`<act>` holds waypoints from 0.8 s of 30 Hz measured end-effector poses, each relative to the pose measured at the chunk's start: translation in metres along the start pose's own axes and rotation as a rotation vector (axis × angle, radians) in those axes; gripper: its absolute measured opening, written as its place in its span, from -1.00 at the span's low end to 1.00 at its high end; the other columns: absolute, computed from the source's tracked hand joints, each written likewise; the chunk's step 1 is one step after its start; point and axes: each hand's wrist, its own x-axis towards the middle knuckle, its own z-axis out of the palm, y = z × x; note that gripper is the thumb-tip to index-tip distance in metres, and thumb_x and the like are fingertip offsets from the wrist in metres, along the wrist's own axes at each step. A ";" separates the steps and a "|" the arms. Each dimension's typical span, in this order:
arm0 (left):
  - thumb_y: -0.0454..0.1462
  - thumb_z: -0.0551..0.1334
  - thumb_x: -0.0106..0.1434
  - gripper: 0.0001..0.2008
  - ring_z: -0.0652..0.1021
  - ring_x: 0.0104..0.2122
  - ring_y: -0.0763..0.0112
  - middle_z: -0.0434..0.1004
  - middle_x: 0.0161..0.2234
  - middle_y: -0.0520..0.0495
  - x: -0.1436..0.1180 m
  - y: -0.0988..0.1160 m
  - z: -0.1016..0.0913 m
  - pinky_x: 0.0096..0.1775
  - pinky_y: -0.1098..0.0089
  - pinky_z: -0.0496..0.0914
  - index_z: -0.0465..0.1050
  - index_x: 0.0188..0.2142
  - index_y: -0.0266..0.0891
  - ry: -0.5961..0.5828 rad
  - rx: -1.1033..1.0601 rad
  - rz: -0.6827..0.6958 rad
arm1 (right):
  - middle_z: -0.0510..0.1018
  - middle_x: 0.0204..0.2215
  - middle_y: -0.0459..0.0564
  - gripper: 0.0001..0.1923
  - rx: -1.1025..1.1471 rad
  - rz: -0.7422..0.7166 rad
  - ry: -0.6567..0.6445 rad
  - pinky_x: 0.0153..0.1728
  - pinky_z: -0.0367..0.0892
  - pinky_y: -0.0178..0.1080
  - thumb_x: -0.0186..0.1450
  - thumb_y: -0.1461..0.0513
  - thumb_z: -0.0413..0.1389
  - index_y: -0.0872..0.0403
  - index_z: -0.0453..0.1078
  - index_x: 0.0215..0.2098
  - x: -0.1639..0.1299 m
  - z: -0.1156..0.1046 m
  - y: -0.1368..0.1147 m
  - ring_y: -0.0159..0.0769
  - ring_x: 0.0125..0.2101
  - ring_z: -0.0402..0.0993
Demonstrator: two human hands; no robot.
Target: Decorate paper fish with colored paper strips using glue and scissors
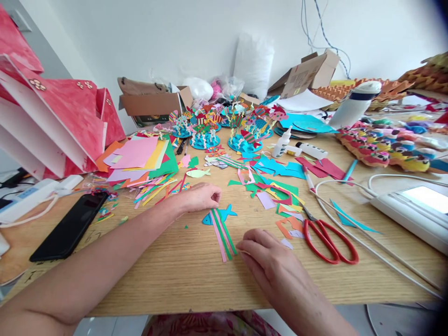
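A blue paper fish (227, 211) with a drawn eye lies on the wooden table in front of me. Across its body run several narrow pink and green paper strips (221, 233), fanning slightly toward me. My left hand (203, 196) is closed at the far ends of these strips, just above the fish, its fingertips partly hidden. At the near end, my right hand (266, 254) has thumb and fingers pinched together at the edge of the rightmost strip. Red-handled scissors (331, 240) lie to the right, beside paper scraps (289, 228).
Coloured paper sheets (136, 154) and a black phone (70, 226) are on the left. Finished fish decorations (245, 140) stand farther back near a glue bottle (282, 142). At right, a white cable (353, 247) loops beside a white device (416, 210).
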 end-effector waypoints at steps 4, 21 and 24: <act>-0.33 0.12 -0.08 -0.93 0.32 -0.57 0.53 0.33 -0.59 0.12 0.002 -0.003 0.001 -0.58 0.53 0.08 0.35 -0.52 -0.24 -0.009 -0.003 0.005 | 0.43 -0.46 -0.05 -0.75 -0.092 0.031 -0.058 -0.48 0.20 -0.39 0.22 0.38 -0.10 0.04 0.39 -0.38 0.023 -0.004 0.002 -0.39 -0.46 0.39; -0.35 0.15 -0.06 -0.98 0.30 -0.57 0.55 0.29 -0.61 0.13 0.003 0.000 -0.004 -0.59 0.54 0.07 0.34 -0.55 -0.25 -0.061 0.000 0.018 | 0.43 -0.44 -0.05 -0.68 -0.347 0.058 -0.296 -0.59 0.02 -0.36 0.12 0.45 -0.11 0.02 0.34 -0.29 0.050 0.007 -0.002 -0.36 -0.49 0.41; -0.36 0.15 -0.06 -0.98 0.29 -0.57 0.56 0.28 -0.61 0.13 0.003 -0.001 -0.003 -0.59 0.55 0.07 0.33 -0.55 -0.26 -0.068 0.000 0.032 | 0.42 -0.41 -0.03 -0.70 -0.336 0.071 -0.339 -0.55 0.05 -0.36 0.13 0.44 -0.12 0.04 0.34 -0.29 0.047 0.005 -0.005 -0.34 -0.45 0.40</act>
